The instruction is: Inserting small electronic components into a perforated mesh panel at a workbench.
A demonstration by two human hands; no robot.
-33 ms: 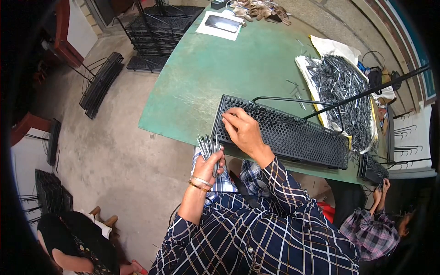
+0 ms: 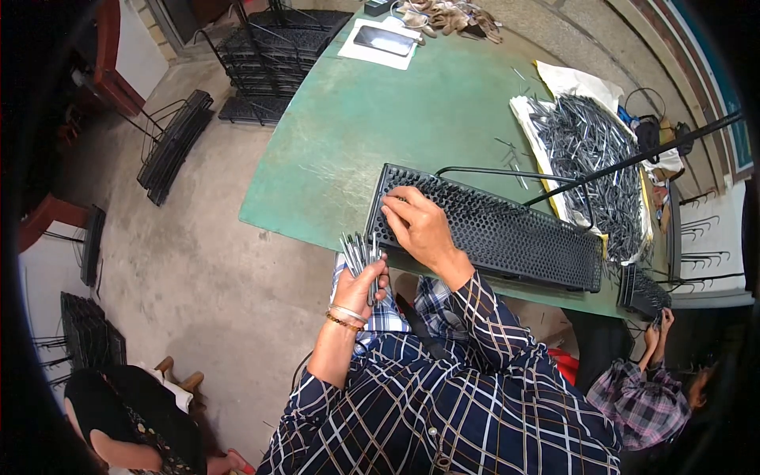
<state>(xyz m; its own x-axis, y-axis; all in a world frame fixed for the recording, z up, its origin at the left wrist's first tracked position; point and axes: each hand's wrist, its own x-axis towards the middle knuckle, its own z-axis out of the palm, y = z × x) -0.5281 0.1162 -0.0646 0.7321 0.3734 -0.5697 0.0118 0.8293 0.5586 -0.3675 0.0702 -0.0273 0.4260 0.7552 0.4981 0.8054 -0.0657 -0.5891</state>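
My left hand is closed round a bunch of thin metal rods, which stick up past the thumb just off the table's near edge. Over the left end of a long black rack full of small holes, my right hand has its thumb and fingertips drawn together. Whatever the fingertips pinch is too small and hidden to make out. The rack lies slantwise along the table edge, and a long black bent-rod handle rises from it. Dark pieces stand in the holes at its left and upper part.
The green table holds an open white sack heaped with loose rods, a phone and work gloves. At the right a co-worker's hands are at another rack. A second person sits lower left. Racks stand on the floor.
My right hand's fingers have shifted very slightly on the rack. Nothing else has visibly moved.
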